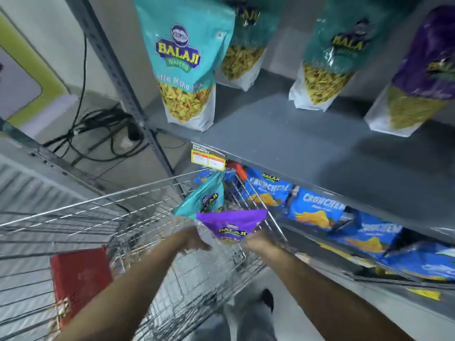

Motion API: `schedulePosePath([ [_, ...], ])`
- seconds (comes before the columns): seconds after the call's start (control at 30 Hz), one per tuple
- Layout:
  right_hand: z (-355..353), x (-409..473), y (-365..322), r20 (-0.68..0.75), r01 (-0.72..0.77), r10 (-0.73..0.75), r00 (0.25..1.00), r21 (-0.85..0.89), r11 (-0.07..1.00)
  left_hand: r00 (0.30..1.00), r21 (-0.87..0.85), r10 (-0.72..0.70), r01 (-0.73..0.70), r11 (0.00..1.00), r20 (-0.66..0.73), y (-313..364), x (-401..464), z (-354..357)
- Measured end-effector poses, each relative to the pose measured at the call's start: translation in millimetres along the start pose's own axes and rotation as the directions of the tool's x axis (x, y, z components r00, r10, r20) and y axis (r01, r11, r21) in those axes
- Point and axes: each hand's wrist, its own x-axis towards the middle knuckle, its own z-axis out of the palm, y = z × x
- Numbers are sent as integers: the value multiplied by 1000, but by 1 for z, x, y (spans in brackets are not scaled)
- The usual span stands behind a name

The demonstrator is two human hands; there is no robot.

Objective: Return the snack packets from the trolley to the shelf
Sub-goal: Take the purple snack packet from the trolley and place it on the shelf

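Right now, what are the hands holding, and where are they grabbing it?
Both hands hold a purple snack packet over the trolley. The left hand grips its lower left side, the right hand its lower right side. A teal packet sits just behind.

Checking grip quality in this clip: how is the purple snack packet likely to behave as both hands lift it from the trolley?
The purple packet is a glossy pouch, so probably light and somewhat slippery. Its top edge sags between the left hand and right hand, suggesting it flexes rather than stays stiff.

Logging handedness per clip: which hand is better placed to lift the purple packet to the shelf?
Probably the right hand: it grips the purple foil snack packet on the side nearest the grey metal shelf.
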Motion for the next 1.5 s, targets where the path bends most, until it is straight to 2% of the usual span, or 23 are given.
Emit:
schedulePosePath([
  [0.03, 8, 10, 1, -34, -59, 62, 998, 84, 995, 997, -103, -18, 26, 994, 73, -2, 4, 8],
  [0.07, 12, 17, 2, -58, -99, 111, 992, 176, 979, 994, -295, 5, 28, 955, 111, -3, 7, 15],
  [0.1, 14, 22, 2, -89, -107, 131, 987, 232, 967, 996, -426, 58, -27, 904, 61, -4, 14, 25],
  [0.13, 12, 26, 0, -146, -89, 134, 980, 280, 956, 994, -529, 91, -106, 842, -54, -4, 21, 33],
  [0.2, 10, 32, -2, -189, -66, 139, 972, 351, 934, 975, -649, 104, -207, 732, -194, 1, 25, 42],
  [0.27, 8, 33, 0, -194, -17, 95, 976, 369, 929, 949, -664, 96, -279, 694, -299, 3, 26, 44],
  [0.37, 8, 34, 7, -192, 52, 30, 981, 408, 912, 909, -622, 80, -341, 705, -408, -5, 33, 47],
  [0.47, 6, 29, 5, -216, 137, -54, 975, 394, 909, 889, -551, 119, -374, 746, -442, -6, 32, 43],
  [0.6, -11, 9, 2, -232, 280, -209, 950, 337, 899, 865, -565, 195, -457, 687, -463, 3, 7, 26],
  [0.73, -45, -36, -15, -240, 479, -415, 878, 488, 730, 818, -566, 267, -552, 613, -509, 30, -37, -5],
  [0.9, -111, -90, -42, -436, 694, -541, 719, 489, 528, 662, -448, 449, -743, 497, -601, 95, -96, -55],
  [0.97, -145, -112, -49, -528, 763, -551, 647, 462, 452, 585, -412, 532, -810, 417, -612, 131, -118, -73],
  [1.07, -204, -139, -52, -659, 845, -533, 531, 360, 396, 507, -386, 616, -861, 331, -603, 194, -140, -93],
  [1.13, -244, -146, -46, -725, 876, -503, 471, 315, 366, 424, -328, 682, -904, 276, -596, 242, -151, -97],
  [1.23, -298, -148, -30, -780, 887, -441, 444, 314, 337, 332, -244, 740, -942, 230, -585, 309, -158, -90],
  [1.3, -332, -146, -13, -799, 891, -416, 433, 311, 330, 307, -179, 764, -952, 249, -568, 350, -153, -81],
  [1.4, -379, -132, 16, -834, 864, -342, 433, 276, 422, 284, -124, 787, -958, 260, -547, 410, -140, -62],
  [1.5, -425, -114, 40, -881, 831, -245, 404, 242, 500, 314, -169, 782, -949, 265, -538, 465, -125, -38],
])
